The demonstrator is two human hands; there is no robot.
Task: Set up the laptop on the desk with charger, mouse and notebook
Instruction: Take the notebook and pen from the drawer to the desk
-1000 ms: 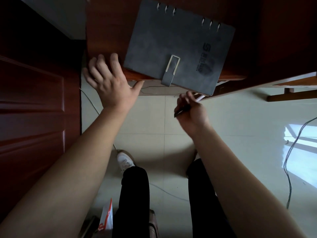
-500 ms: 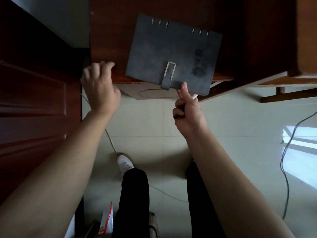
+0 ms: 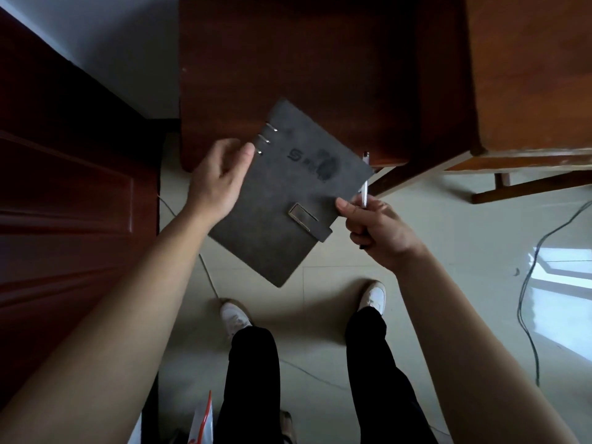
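A dark wooden door (image 3: 64,203) occupies the left edge of the head view. Next to it, the left hand (image 3: 217,179) is positioned at the ring-bound edge of the notebook (image 3: 288,197), thumb on the cover near the metal rings (image 3: 266,139); the other fingers are hidden behind the notebook, so a full grasp cannot be confirmed. The notebook is closed, grey, tilted diagonally, and raised clear of the surface (image 3: 304,59), with its lower part over the tiled floor (image 3: 448,235). A strap with a metal buckle (image 3: 302,216) wraps over its right edge. The right hand (image 3: 373,227) pinches the notebook's right edge with the thumb on top, just beside the strap. The same hand is clenched around a pen (image 3: 364,184), which points up past the notebook's corner. Below, two legs in dark trousers end in white shoes (image 3: 373,296) on the floor. A dark cable (image 3: 525,299) runs across the floor at far right.
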